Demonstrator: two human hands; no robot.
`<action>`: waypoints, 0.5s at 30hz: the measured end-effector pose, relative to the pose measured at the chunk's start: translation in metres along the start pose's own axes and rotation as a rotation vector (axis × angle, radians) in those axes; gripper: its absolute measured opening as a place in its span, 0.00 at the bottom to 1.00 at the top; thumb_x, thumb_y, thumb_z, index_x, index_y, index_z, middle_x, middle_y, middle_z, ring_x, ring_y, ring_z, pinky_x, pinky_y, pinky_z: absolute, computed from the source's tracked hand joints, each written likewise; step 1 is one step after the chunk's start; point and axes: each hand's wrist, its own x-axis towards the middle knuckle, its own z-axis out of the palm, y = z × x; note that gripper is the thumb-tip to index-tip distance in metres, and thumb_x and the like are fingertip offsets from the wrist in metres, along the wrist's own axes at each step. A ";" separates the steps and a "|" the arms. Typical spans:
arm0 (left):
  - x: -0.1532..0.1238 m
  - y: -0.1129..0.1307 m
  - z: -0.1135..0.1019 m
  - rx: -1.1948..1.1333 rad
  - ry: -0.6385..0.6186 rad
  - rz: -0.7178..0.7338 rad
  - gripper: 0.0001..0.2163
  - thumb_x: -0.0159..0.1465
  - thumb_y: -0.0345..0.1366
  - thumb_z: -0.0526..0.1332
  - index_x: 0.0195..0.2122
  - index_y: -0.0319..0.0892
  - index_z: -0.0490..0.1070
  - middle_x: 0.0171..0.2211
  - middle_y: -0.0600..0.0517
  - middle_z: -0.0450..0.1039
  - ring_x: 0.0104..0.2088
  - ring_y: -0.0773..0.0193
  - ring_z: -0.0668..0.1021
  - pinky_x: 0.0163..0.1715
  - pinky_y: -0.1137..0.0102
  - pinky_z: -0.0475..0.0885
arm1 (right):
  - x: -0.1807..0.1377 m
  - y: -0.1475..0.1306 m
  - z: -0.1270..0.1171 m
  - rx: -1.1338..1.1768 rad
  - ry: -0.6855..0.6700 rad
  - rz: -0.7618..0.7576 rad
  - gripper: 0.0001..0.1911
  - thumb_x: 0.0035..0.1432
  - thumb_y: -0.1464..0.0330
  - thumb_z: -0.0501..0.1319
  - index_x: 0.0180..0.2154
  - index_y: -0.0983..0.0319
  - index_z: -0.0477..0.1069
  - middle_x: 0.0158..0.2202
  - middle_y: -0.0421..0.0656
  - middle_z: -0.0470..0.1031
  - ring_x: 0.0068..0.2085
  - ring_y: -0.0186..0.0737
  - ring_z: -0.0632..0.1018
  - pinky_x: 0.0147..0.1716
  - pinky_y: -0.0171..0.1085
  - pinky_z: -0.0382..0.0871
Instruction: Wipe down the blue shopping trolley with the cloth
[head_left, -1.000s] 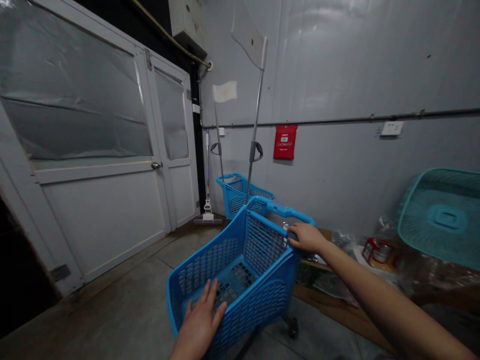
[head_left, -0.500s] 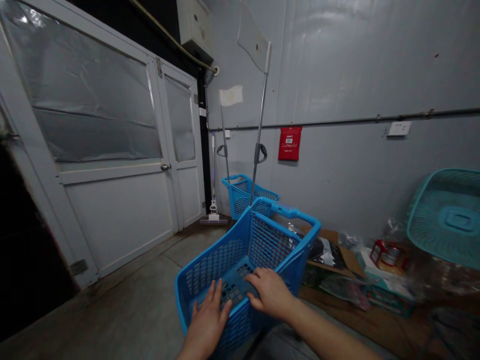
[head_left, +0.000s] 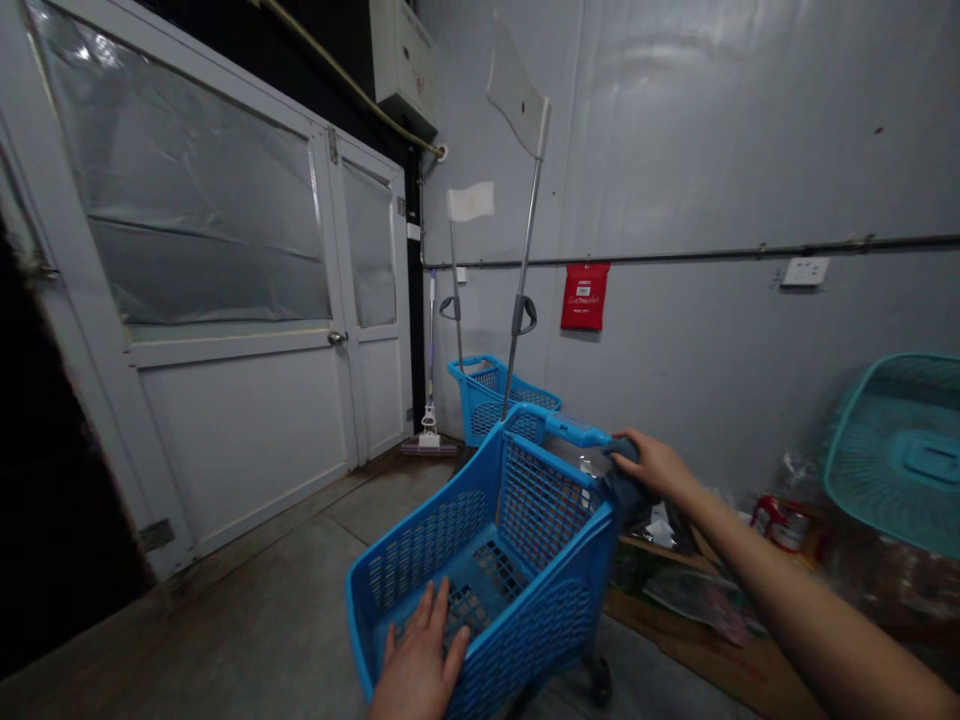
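Observation:
A small blue plastic shopping cart (head_left: 420, 545) with lattice sides stands right before me. At the right corner of its handle is my right hand (head_left: 646, 465), its fingers closed around a dark grey cloth (head_left: 628, 490) that is pressed on the bar and hangs down over the corner. My left hand (head_left: 424, 650) reaches over the cart's near rim with its fingers stretched out and holds nothing. Whether its palm touches the rim cannot be seen. A metal pole (head_left: 527, 225) with a grip and a white flag rises from behind the cart's far corner.
Behind stands another blue cart (head_left: 480, 415) with its own flag. A mop (head_left: 430, 430) leans in the corner beside white doors (head_left: 247, 420). On the right are cardboard (head_left: 690, 640), plastic bags and a turquoise basket (head_left: 900, 450). A red pouch (head_left: 585, 297) hangs on the wall.
My right hand has moved from the cart's near side up and right to the handle corner, carrying the cloth. My left hand stays almost in place. The view has shifted slightly.

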 end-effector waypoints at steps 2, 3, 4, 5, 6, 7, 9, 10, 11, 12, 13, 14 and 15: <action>0.002 0.000 0.000 0.007 -0.008 -0.002 0.33 0.65 0.51 0.44 0.68 0.40 0.46 0.68 0.44 0.44 0.67 0.53 0.53 0.63 0.48 0.46 | 0.007 0.004 -0.020 0.104 0.032 -0.024 0.17 0.57 0.58 0.59 0.46 0.57 0.70 0.36 0.44 0.78 0.35 0.44 0.78 0.32 0.37 0.68; 0.002 0.000 0.000 0.014 -0.014 -0.004 0.32 0.65 0.50 0.44 0.68 0.40 0.46 0.68 0.44 0.44 0.67 0.54 0.53 0.63 0.48 0.46 | 0.009 0.004 -0.029 0.152 0.033 -0.048 0.17 0.56 0.57 0.60 0.45 0.57 0.70 0.35 0.42 0.78 0.34 0.44 0.77 0.31 0.37 0.68; 0.003 0.001 0.000 0.025 -0.022 -0.007 0.32 0.65 0.50 0.43 0.68 0.40 0.45 0.68 0.45 0.43 0.67 0.54 0.52 0.64 0.49 0.46 | 0.012 0.004 -0.036 0.185 0.023 -0.072 0.16 0.55 0.56 0.61 0.43 0.57 0.71 0.34 0.41 0.78 0.33 0.43 0.77 0.30 0.36 0.68; 0.003 0.001 -0.001 0.037 -0.030 -0.010 0.32 0.65 0.50 0.43 0.68 0.40 0.45 0.68 0.45 0.43 0.67 0.55 0.52 0.64 0.49 0.46 | 0.015 0.002 -0.041 0.197 0.003 -0.092 0.16 0.55 0.55 0.61 0.42 0.57 0.72 0.33 0.40 0.78 0.32 0.43 0.77 0.30 0.36 0.68; 0.003 0.002 -0.001 0.049 -0.035 -0.011 0.32 0.66 0.50 0.43 0.68 0.40 0.44 0.68 0.45 0.42 0.67 0.55 0.51 0.64 0.49 0.46 | 0.017 0.001 -0.042 0.196 -0.021 -0.104 0.16 0.55 0.55 0.61 0.41 0.57 0.73 0.33 0.41 0.78 0.33 0.43 0.77 0.31 0.36 0.68; 0.004 0.002 -0.001 0.059 -0.036 -0.008 0.32 0.66 0.50 0.43 0.68 0.40 0.44 0.69 0.45 0.42 0.68 0.55 0.51 0.64 0.49 0.46 | 0.020 0.000 -0.040 0.182 -0.044 -0.110 0.16 0.55 0.55 0.61 0.40 0.57 0.74 0.34 0.41 0.77 0.34 0.43 0.77 0.32 0.37 0.68; 0.004 0.001 -0.001 0.069 -0.029 0.001 0.33 0.66 0.51 0.43 0.68 0.40 0.44 0.68 0.45 0.43 0.68 0.54 0.51 0.64 0.49 0.47 | 0.023 0.000 -0.026 0.135 -0.073 -0.119 0.15 0.54 0.56 0.62 0.40 0.58 0.75 0.37 0.43 0.77 0.38 0.44 0.76 0.37 0.38 0.69; 0.004 0.001 0.000 0.071 -0.022 0.006 0.33 0.66 0.51 0.43 0.68 0.40 0.44 0.68 0.45 0.43 0.67 0.54 0.51 0.63 0.49 0.47 | 0.023 0.001 -0.014 0.106 -0.066 -0.114 0.16 0.54 0.57 0.62 0.41 0.58 0.75 0.39 0.45 0.76 0.40 0.45 0.76 0.40 0.39 0.69; 0.005 0.000 0.000 0.071 -0.017 0.010 0.33 0.66 0.51 0.43 0.68 0.40 0.44 0.68 0.45 0.43 0.67 0.53 0.51 0.63 0.49 0.48 | 0.022 0.003 -0.001 0.070 -0.038 -0.097 0.17 0.55 0.58 0.62 0.43 0.59 0.75 0.42 0.47 0.75 0.42 0.46 0.76 0.42 0.40 0.68; 0.005 -0.001 0.001 0.071 -0.014 0.012 0.33 0.66 0.51 0.43 0.68 0.40 0.44 0.68 0.45 0.43 0.67 0.53 0.51 0.63 0.49 0.48 | 0.021 0.005 0.013 0.031 0.011 -0.066 0.18 0.55 0.59 0.61 0.45 0.61 0.74 0.44 0.49 0.74 0.44 0.47 0.75 0.44 0.42 0.68; 0.005 -0.001 0.001 0.073 -0.016 0.010 0.33 0.66 0.51 0.43 0.68 0.39 0.44 0.68 0.45 0.43 0.67 0.54 0.51 0.64 0.49 0.47 | 0.018 0.008 0.026 -0.009 0.069 -0.030 0.20 0.57 0.59 0.60 0.47 0.62 0.72 0.46 0.52 0.72 0.46 0.49 0.74 0.47 0.44 0.67; 0.005 -0.002 0.002 0.078 -0.020 0.007 0.33 0.66 0.51 0.43 0.68 0.39 0.43 0.68 0.45 0.43 0.67 0.54 0.51 0.64 0.49 0.47 | 0.014 0.011 0.037 -0.045 0.122 -0.002 0.20 0.58 0.59 0.59 0.48 0.63 0.71 0.48 0.53 0.71 0.48 0.51 0.73 0.49 0.47 0.66; 0.005 -0.002 0.002 0.084 -0.025 0.006 0.33 0.66 0.50 0.43 0.68 0.39 0.43 0.68 0.45 0.43 0.67 0.54 0.51 0.64 0.50 0.47 | 0.010 0.014 0.045 -0.069 0.151 0.002 0.19 0.59 0.59 0.57 0.47 0.63 0.71 0.49 0.54 0.71 0.50 0.53 0.72 0.51 0.51 0.64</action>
